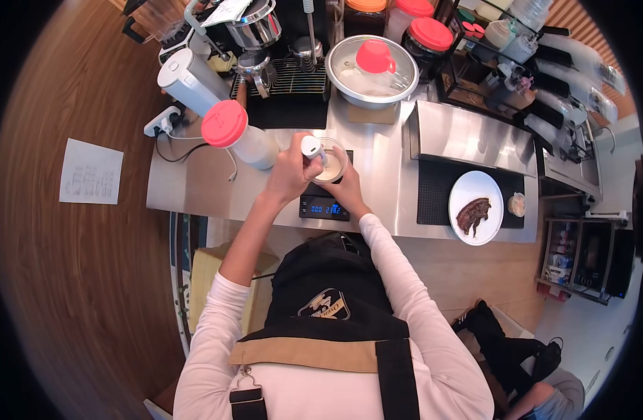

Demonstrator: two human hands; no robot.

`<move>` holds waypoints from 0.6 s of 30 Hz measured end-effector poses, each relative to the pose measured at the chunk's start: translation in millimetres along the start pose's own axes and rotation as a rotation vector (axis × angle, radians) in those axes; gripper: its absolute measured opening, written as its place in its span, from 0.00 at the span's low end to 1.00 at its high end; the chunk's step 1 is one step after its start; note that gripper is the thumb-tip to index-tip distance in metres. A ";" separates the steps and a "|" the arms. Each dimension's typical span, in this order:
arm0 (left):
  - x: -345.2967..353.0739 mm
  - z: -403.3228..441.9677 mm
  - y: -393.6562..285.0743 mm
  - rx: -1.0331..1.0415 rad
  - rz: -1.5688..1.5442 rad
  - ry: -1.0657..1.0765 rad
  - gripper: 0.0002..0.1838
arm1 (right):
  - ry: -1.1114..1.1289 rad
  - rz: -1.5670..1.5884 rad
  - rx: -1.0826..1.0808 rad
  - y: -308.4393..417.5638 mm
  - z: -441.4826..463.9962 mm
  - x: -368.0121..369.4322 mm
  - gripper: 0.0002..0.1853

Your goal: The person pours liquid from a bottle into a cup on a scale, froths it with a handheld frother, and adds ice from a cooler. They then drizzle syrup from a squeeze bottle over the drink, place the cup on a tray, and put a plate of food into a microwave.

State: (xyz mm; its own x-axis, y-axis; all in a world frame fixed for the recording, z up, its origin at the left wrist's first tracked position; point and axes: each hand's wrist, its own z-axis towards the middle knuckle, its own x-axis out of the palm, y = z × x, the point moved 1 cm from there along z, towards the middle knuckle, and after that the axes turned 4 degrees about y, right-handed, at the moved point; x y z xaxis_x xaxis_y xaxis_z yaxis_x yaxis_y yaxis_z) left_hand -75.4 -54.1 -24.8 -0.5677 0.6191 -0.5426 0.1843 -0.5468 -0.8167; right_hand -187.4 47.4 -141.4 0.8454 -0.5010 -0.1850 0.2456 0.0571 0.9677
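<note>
Over the counter, my left hand is wrapped round a small white handheld device, its top at the rim of a clear cup. My right hand grips the clear cup, which holds a pale creamy liquid. Beneath the cup is a black digital scale with lit blue digits. A tall container with a red lid stands just left of my left hand, with pale contents.
A steel bowl with a red cup sits behind, beside an espresso machine. On the right, a white plate holds browned meat near a small tub. Another person is at lower right.
</note>
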 end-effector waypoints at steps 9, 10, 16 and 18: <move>-10.0 -0.4 -8.9 0.000 0.000 0.022 0.20 | -0.038 -0.030 -0.032 -1.2 -0.9 1.4 0.46; -11.2 -0.7 -10.3 0.005 0.003 0.021 0.20 | -0.044 -0.025 -0.035 -1.3 -0.8 1.7 0.46; -18.1 -4.4 -23.1 0.035 0.038 0.005 0.19 | -0.061 -0.017 -0.050 3.0 -0.4 2.2 0.45; -19.8 -5.3 -28.7 0.033 0.035 -0.010 0.19 | -0.060 -0.022 -0.052 3.8 -0.3 1.5 0.44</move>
State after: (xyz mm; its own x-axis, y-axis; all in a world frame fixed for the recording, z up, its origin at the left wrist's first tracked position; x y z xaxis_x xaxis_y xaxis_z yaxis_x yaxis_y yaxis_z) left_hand -65.2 -47.7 8.3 -0.5694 0.5938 -0.5685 0.1780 -0.5861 -0.7905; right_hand -185.2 47.1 -138.0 0.8099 -0.5536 -0.1937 0.2893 0.0897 0.9530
